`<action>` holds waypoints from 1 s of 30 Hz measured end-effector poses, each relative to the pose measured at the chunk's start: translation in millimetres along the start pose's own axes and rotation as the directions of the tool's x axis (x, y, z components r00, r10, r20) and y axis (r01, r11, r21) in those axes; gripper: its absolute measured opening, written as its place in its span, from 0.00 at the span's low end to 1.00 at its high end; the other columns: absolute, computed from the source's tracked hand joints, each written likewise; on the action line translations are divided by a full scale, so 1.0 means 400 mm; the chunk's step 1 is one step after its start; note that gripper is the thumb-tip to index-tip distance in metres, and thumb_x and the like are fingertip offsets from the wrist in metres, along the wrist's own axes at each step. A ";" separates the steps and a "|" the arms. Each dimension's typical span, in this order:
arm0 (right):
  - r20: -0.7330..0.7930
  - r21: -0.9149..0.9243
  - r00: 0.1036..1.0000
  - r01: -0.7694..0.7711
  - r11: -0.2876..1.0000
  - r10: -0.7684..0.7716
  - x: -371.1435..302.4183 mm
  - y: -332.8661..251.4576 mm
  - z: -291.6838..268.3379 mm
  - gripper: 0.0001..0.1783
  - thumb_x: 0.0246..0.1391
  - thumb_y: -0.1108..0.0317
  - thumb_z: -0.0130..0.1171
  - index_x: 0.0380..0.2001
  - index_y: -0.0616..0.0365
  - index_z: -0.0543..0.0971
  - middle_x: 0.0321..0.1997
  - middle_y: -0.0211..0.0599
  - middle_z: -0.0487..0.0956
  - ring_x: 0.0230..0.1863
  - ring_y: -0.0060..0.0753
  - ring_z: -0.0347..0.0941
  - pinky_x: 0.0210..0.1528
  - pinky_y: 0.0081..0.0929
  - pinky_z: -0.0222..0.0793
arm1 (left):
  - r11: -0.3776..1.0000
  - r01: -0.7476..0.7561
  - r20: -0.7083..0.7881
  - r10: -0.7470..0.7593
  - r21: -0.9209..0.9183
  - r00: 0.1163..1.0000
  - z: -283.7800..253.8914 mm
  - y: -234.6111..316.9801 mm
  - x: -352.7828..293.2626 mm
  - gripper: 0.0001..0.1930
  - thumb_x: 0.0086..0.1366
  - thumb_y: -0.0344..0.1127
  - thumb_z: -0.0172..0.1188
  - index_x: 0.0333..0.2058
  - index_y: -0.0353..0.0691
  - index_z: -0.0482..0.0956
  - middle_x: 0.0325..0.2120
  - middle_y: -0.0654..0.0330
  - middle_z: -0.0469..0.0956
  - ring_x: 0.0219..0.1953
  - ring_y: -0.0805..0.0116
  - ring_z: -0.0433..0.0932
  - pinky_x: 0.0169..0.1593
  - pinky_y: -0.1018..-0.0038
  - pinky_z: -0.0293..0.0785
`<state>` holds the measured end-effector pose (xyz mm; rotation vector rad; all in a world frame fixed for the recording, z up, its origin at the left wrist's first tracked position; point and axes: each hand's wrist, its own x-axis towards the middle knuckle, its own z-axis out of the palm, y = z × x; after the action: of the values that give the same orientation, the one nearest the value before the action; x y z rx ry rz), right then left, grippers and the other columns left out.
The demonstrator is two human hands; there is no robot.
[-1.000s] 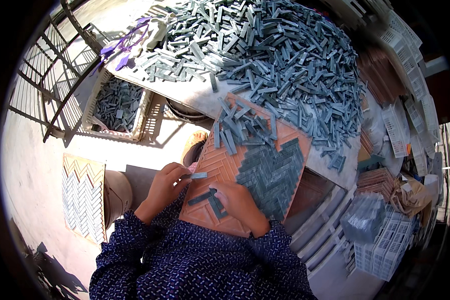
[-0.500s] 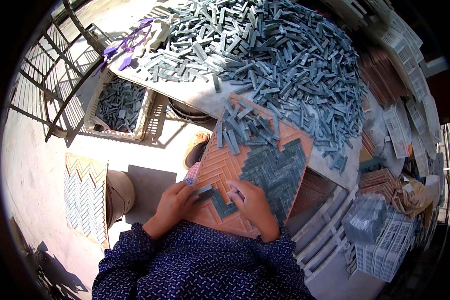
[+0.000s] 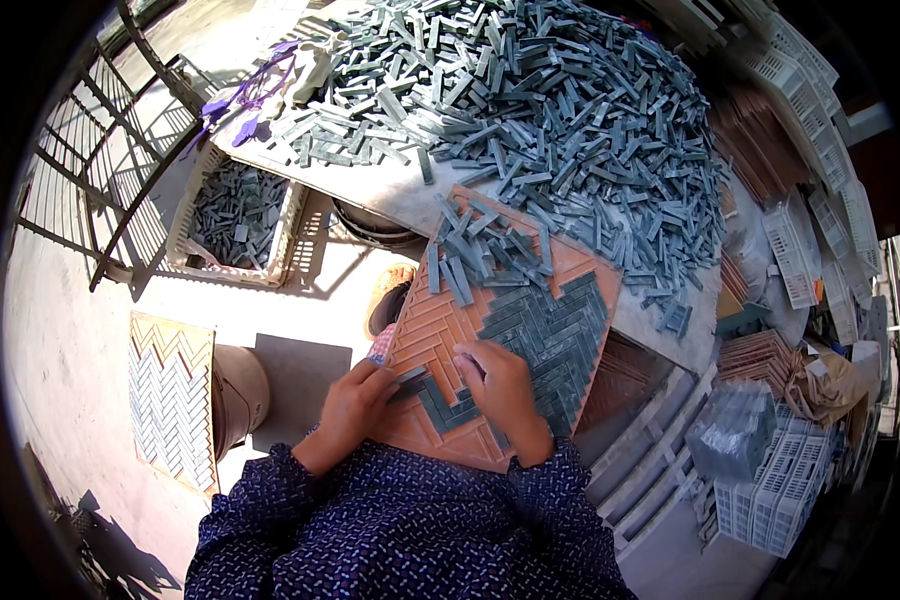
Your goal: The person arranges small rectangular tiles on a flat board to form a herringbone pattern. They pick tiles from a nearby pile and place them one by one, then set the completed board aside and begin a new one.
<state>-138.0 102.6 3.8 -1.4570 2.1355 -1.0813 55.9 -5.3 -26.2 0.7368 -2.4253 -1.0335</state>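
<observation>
An orange tray board with herringbone grooves lies tilted in front of me, its far end on the table. Dark green-grey stone strips fill its right side in a zigzag, and a short run of strips sits near its lower middle. Loose strips are heaped on its far part. My left hand is closed at the board's left edge, pinching a stone strip. Over the board's middle, my right hand is curled with thumb and fingers together; what they hold, if anything, is hidden.
A big pile of stone strips covers the table. To the left are a crate of stone pieces, a round bucket and a patterned panel. Stacked white crates and a clear plastic-wrapped bundle stand right.
My right hand has shifted slightly up, its fingers more curled. The left hand has moved slightly, still holding the strip by the board's edge.
</observation>
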 end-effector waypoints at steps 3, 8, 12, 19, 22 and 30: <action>-0.120 -0.079 0.992 0.040 0.996 -0.049 0.047 0.010 0.003 0.08 0.50 0.73 0.60 0.34 0.63 0.78 0.32 0.46 0.78 0.31 0.46 0.76 0.32 0.33 0.71 | 0.999 -0.036 0.000 0.036 0.004 0.999 0.012 -0.007 0.002 0.07 0.55 0.27 0.61 0.34 0.40 0.76 0.29 0.56 0.73 0.29 0.52 0.76 0.31 0.63 0.73; -0.223 -0.226 0.969 0.054 0.973 -0.106 0.121 0.032 0.026 0.08 0.48 0.72 0.61 0.33 0.60 0.77 0.33 0.44 0.78 0.34 0.48 0.75 0.34 0.37 0.70 | 1.000 -0.018 0.027 0.017 0.006 0.999 0.001 0.010 0.016 0.08 0.55 0.27 0.60 0.35 0.40 0.77 0.29 0.56 0.73 0.29 0.53 0.76 0.31 0.64 0.74; -0.173 -0.320 0.983 -0.005 0.947 -0.053 0.153 0.033 0.049 0.07 0.48 0.71 0.62 0.31 0.60 0.76 0.30 0.44 0.77 0.33 0.50 0.74 0.33 0.38 0.70 | 0.998 -0.047 -0.062 0.049 0.038 0.997 0.017 0.008 0.016 0.09 0.54 0.26 0.59 0.36 0.40 0.77 0.29 0.56 0.73 0.29 0.54 0.76 0.31 0.65 0.74; 0.069 0.127 0.965 -0.258 0.958 0.251 0.075 -0.013 0.029 0.08 0.46 0.70 0.63 0.29 0.61 0.77 0.26 0.45 0.78 0.28 0.50 0.75 0.30 0.37 0.70 | 0.991 -0.117 0.038 0.115 0.064 0.993 0.005 -0.006 0.010 0.11 0.50 0.26 0.57 0.36 0.41 0.78 0.29 0.57 0.73 0.29 0.55 0.77 0.31 0.65 0.73; 0.222 0.028 0.943 -0.259 0.965 0.247 0.016 -0.039 0.016 0.06 0.47 0.70 0.62 0.29 0.60 0.77 0.26 0.44 0.78 0.28 0.49 0.76 0.30 0.37 0.71 | 0.996 -0.082 0.042 0.081 0.020 0.996 0.009 -0.010 0.020 0.09 0.53 0.24 0.58 0.34 0.40 0.78 0.27 0.56 0.74 0.28 0.55 0.77 0.31 0.65 0.73; 0.170 -0.115 0.981 -0.078 0.990 0.097 0.030 -0.053 0.027 0.09 0.47 0.71 0.62 0.33 0.59 0.75 0.31 0.42 0.76 0.32 0.48 0.74 0.33 0.37 0.70 | 0.980 0.107 -0.075 -0.121 -0.170 0.990 -0.028 -0.023 0.061 0.05 0.56 0.24 0.59 0.32 0.37 0.79 0.26 0.54 0.75 0.27 0.55 0.77 0.29 0.67 0.72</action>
<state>-122.2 83.5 14.2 -1.4325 2.1388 -0.7868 45.9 -31.4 -22.1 0.8519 -2.2155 -1.2061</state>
